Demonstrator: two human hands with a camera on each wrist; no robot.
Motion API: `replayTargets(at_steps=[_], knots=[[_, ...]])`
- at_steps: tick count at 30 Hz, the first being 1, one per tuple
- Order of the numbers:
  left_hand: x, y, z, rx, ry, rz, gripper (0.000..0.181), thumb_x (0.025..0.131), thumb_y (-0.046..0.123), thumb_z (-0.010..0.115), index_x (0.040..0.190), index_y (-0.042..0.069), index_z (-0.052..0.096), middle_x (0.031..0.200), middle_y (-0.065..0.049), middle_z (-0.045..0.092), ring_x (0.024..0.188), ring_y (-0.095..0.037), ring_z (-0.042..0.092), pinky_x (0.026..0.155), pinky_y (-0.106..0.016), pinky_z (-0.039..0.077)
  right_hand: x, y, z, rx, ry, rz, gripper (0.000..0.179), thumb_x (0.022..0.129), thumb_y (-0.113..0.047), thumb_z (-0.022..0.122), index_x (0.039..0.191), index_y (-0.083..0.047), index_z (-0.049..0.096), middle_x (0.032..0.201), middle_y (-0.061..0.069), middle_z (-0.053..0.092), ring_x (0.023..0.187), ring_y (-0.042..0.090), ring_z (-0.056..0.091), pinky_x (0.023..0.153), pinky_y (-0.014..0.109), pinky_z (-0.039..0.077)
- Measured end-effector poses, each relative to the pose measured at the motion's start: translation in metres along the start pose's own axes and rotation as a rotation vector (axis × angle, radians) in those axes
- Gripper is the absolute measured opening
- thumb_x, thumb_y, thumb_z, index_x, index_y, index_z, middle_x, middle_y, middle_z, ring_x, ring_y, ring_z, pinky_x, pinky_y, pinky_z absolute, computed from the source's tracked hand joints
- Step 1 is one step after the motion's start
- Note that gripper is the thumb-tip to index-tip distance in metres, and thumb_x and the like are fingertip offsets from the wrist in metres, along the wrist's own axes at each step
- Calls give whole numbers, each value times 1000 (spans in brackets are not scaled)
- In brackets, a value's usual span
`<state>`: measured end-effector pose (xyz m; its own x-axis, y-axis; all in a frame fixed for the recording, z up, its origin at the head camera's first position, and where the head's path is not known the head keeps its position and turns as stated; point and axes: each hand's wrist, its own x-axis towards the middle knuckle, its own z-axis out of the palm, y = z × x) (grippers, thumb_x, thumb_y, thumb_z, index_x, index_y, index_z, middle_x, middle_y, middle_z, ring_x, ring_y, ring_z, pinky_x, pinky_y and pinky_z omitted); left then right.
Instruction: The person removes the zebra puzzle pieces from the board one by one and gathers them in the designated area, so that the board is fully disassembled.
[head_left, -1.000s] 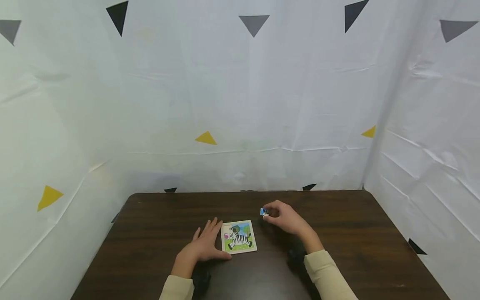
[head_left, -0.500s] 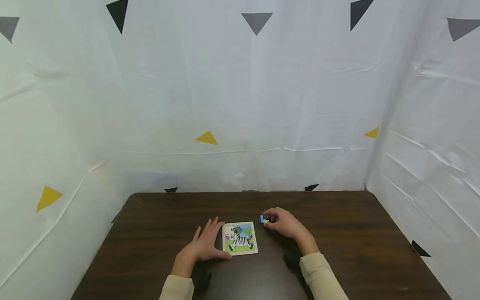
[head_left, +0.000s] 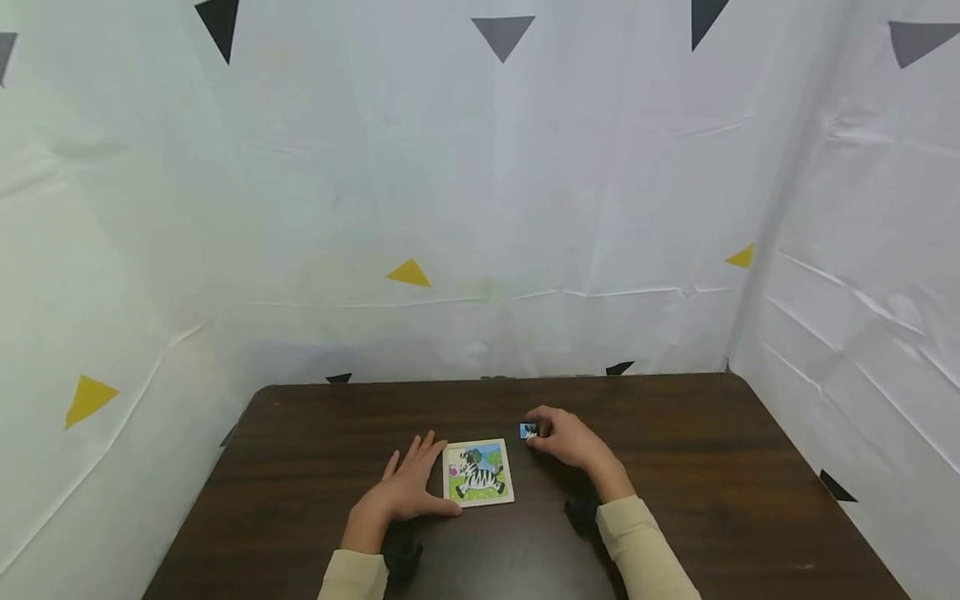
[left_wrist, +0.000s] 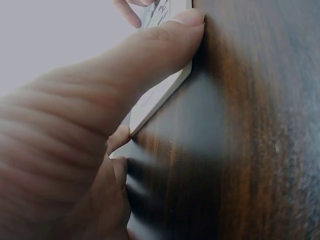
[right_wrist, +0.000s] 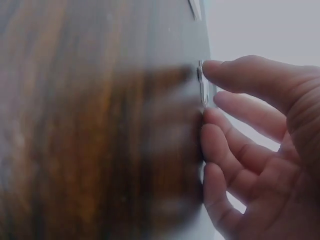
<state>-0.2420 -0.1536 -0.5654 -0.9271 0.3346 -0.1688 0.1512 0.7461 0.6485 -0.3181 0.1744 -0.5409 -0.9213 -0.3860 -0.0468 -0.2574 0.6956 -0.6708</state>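
A square zebra puzzle board (head_left: 478, 473) with a pale frame lies on the table. My left hand (head_left: 405, 492) is spread at its left side; the thumb rests at the near corner and the index finger touches the far one. In the left wrist view the thumb (left_wrist: 155, 47) crosses the board's pale edge (left_wrist: 160, 100). Beyond the board to the right, my right hand (head_left: 570, 439) pinches a small blue puzzle piece (head_left: 528, 431) with black and white stripes. The right wrist view shows the thumb on that thin piece (right_wrist: 203, 85), edge-on near the tabletop, the other fingers loosely curled.
The dark wooden table (head_left: 712, 500) has rounded far corners. White sheeting (head_left: 480, 183) with black, grey and yellow triangles stands behind it and along both sides. A dark wrist device (head_left: 402, 557) sits under the left wrist, another (head_left: 583, 508) under the right.
The piece in my right hand has come slightly nearer to me and lies flatter than before. My left hand stays at the board. The head view has shifted a little.
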Motion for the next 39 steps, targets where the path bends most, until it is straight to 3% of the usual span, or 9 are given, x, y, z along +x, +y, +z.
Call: replayTargets(at_steps=[6, 11, 18, 23, 30, 35, 39], knots=[[2, 1, 1, 34, -6, -31, 124, 77, 67, 90, 171, 14, 29, 182, -17, 12, 169, -43, 7, 131, -72, 0, -2, -14, 2, -6, -5, -34, 40, 102, -19, 76, 140, -7, 68, 93, 1, 67, 76, 16, 57, 67, 33, 48], [6, -2, 1, 19, -16, -35, 129, 74, 75, 87, 172, 16, 27, 182, -15, 10, 169, -42, 5, 131, -72, -2, -4, -41, 16, -21, -102, -136, 32, 104, -20, 72, 134, -8, 71, 89, 2, 64, 73, 15, 54, 64, 32, 46], [2, 20, -6, 30, -39, -31, 124, 79, 67, 89, 171, 10, 28, 182, -18, 10, 169, -43, 5, 131, -72, -1, 5, -61, 39, -48, -207, -212, 31, 105, -20, 72, 135, -10, 72, 80, -1, 62, 64, 11, 53, 58, 27, 44], [4, 23, -4, 18, -49, -3, 122, 81, 63, 89, 171, 8, 28, 181, -20, 11, 168, -45, 5, 130, -73, 0, 9, -63, 49, -87, -216, -195, 29, 104, -21, 73, 132, -14, 72, 81, -1, 64, 63, 11, 56, 57, 27, 46], [14, 6, 5, 30, -58, 1, 126, 79, 79, 81, 174, 18, 23, 183, -14, 5, 169, -42, 1, 130, -73, -3, 10, -70, 45, -90, -253, -150, 25, 104, -20, 73, 128, -13, 70, 83, 1, 64, 65, 13, 57, 57, 29, 46], [16, 0, 8, 31, -46, -1, 126, 78, 81, 80, 174, 21, 24, 183, -11, 5, 170, -39, 1, 131, -70, -5, 11, -74, 43, -66, -285, -147, 23, 105, -17, 72, 126, -11, 68, 84, 3, 64, 65, 14, 56, 58, 31, 45], [13, 6, 5, 26, -46, -1, 123, 80, 76, 82, 173, 18, 25, 183, -13, 6, 170, -39, 2, 131, -71, -4, 11, -72, 43, -53, -296, -149, 23, 105, -17, 71, 127, -11, 67, 85, 4, 64, 66, 15, 57, 59, 32, 46]])
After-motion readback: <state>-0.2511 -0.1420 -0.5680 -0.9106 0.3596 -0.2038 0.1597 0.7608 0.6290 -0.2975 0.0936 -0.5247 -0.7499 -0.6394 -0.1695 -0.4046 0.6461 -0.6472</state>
